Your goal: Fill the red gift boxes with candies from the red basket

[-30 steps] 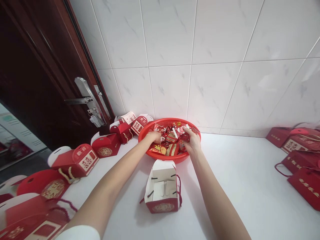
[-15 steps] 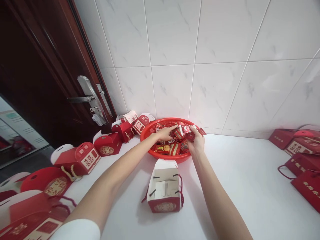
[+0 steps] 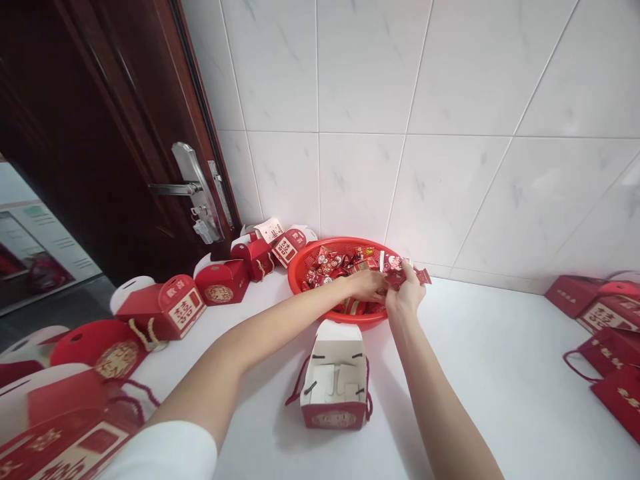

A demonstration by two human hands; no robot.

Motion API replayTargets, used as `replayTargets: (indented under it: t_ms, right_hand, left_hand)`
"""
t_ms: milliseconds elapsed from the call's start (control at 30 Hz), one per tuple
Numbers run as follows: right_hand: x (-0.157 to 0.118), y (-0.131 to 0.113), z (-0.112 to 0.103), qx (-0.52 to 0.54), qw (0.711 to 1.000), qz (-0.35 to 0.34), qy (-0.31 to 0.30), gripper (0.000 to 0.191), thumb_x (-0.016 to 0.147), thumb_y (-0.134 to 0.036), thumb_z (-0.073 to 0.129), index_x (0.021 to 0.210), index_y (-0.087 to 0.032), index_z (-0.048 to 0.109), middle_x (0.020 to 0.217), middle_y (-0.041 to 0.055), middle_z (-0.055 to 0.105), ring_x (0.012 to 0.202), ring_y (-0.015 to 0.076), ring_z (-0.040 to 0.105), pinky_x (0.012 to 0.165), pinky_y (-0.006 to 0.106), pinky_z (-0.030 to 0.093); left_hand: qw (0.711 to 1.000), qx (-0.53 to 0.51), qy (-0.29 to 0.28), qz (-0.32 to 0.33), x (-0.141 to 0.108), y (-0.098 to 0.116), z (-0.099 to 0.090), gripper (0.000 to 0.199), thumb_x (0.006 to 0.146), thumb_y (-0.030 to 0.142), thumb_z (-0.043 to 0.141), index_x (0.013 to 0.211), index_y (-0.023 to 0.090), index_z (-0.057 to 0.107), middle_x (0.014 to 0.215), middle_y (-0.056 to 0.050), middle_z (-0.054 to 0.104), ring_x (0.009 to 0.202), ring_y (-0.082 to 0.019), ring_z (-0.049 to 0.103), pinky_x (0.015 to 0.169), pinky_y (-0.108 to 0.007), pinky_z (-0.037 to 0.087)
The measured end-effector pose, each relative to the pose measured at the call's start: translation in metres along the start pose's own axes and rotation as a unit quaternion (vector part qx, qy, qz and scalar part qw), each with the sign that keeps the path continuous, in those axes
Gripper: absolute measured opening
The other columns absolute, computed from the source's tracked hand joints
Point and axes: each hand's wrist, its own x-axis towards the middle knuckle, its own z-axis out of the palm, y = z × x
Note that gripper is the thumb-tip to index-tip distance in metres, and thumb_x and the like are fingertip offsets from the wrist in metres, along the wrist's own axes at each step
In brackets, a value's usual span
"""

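Note:
A red plastic basket (image 3: 296,270) holds a heap of wrapped candies (image 3: 327,263) in red and gold foil. My right hand (image 3: 406,293) is closed around several red wrapped candies (image 3: 393,267) above the basket's right side, their ends poking past the fingers. Reaching into the heap, my left hand (image 3: 369,285) has its fingers curled close beside the right hand; what they grip is hidden. In front of the basket stands an open red gift box (image 3: 334,417), its white inside showing a folded bottom, with dark red cord handles at its sides.
Several red gift boxes (image 3: 173,310) line the left side of the white table (image 3: 465,373). More red boxes (image 3: 607,310) and bags (image 3: 620,387) lie at the far right. A tiled wall (image 3: 360,187) rises behind the basket; a dark wooden door (image 3: 125,120) stands left.
My left hand has moved right across the basket, its fingers now curled rather than stretched out. My right hand keeps its candies and stays at the basket's right side. The view has shifted slightly.

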Motion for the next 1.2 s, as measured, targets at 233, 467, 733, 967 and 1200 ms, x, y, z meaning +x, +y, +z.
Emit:
replayTargets:
  t_ms: [233, 467, 733, 967, 1200]
  right_hand:
    - [-0.004, -0.004, 0.002, -0.007, 1.000, 0.001, -0.008, 0.033, 0.059, -0.015, 0.081, 0.078, -0.019, 0.055, 0.067, -0.0064, 0.065, 0.060, 0.0121, 0.065, 0.055, 0.022, 0.055]
    - [-0.003, -0.001, 0.003, -0.011, 1.000, 0.018, -0.006, 0.030, 0.058, -0.013, 0.077, 0.077, -0.019, 0.055, 0.069, -0.0051, 0.066, 0.065, 0.0134, 0.067, 0.058, 0.023, 0.057]
    - [0.001, 0.004, 0.000, -0.022, 0.999, 0.026, -0.026, 0.032, 0.056, -0.018, 0.080, 0.079, -0.018, 0.058, 0.070, -0.0048, 0.066, 0.067, 0.0153, 0.067, 0.059, 0.026, 0.057]
    - [-0.004, 0.001, 0.003, -0.019, 0.999, 0.030, -0.023, 0.030, 0.055, -0.017, 0.078, 0.077, -0.018, 0.058, 0.068, -0.0045, 0.066, 0.064, 0.0149, 0.066, 0.056, 0.026, 0.057]
    - [-0.006, -0.002, 0.004, -0.014, 0.999, 0.025, -0.019, 0.028, 0.055, -0.015, 0.077, 0.075, -0.018, 0.058, 0.068, -0.0047, 0.066, 0.063, 0.0133, 0.066, 0.056, 0.023, 0.056]
  left_hand:
    - [0.973, 0.132, -0.139, -0.132, -0.006, 0.009, -0.020, 0.025, 0.072, 0.030, 0.076, 0.096, 0.023, 0.076, 0.109, -0.009, 0.074, 0.095, -0.031, 0.069, 0.084, -0.040, 0.052]
    - [0.946, 0.134, -0.123, -0.268, -0.039, -0.034, -0.046, 0.029, 0.069, 0.025, 0.076, 0.098, 0.026, 0.076, 0.107, -0.006, 0.074, 0.098, -0.027, 0.069, 0.083, -0.032, 0.052]
    - [0.930, 0.126, -0.062, -0.341, -0.064, -0.068, -0.055, 0.030, 0.077, 0.043, 0.072, 0.103, 0.030, 0.077, 0.107, -0.003, 0.075, 0.098, -0.026, 0.070, 0.076, -0.027, 0.052]
    - [0.945, 0.139, 0.038, -0.295, -0.071, -0.064, -0.049, 0.037, 0.091, 0.036, 0.060, 0.125, 0.023, 0.069, 0.129, -0.010, 0.064, 0.112, -0.027, 0.064, 0.089, -0.032, 0.051]
    - [0.995, 0.055, -0.014, -0.080, -0.038, -0.023, -0.023, 0.029, 0.086, 0.040, 0.067, 0.111, 0.027, 0.074, 0.121, -0.005, 0.068, 0.106, -0.023, 0.067, 0.084, -0.027, 0.050]
